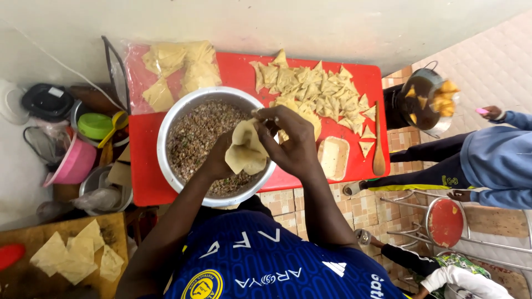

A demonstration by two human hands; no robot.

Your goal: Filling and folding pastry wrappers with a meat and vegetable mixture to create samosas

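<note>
in the head view, the left hand [217, 160] and the right hand [291, 141] are both closing their grip around a folded pastry sheet [245, 150], holding it just above the metal bowl [169, 124] of minced filling [199, 133]. the bowl is sitting on a red surface [145, 182]. folded pastry triangles [321, 91] are lying in a heap to the right, with a wooden spoon [379, 149] beside them. a bag of pastry sheets [172, 69] is resting behind the bowl.
</note>
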